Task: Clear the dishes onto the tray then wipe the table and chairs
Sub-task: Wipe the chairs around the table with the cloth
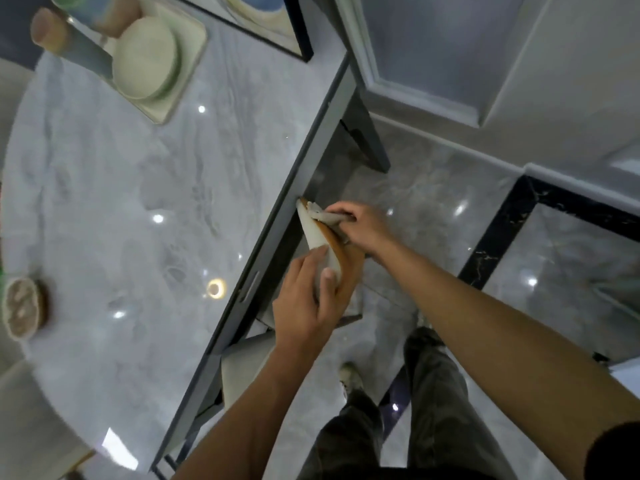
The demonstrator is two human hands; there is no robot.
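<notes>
Gripping the top edge of the chair back (320, 242), the left hand (304, 301) has its fingers wrapped over the pale front face and its thumb laid along it. This chair is tucked under the near right edge of the table (121, 202), with its orange-brown rear face turned toward the person. The right hand (362, 226) sits just beyond the left, farther along the same chair back, with its fingers curled round a bunched grey cloth (323, 216) that presses against the far end of the chair's top. The two hands are near each other but not touching.

On the marble table top, at the far left, a pale tray (171, 107) carries a stack of cream and green plates (145, 64), with a pinkish cup (48, 29) beside them; motion blur hides finer detail. A small round dish (22, 306) stands at the near left edge. Below, the person's dark trousers (429, 393) and one shoe (349, 374) show over the glossy grey floor (433, 199).
</notes>
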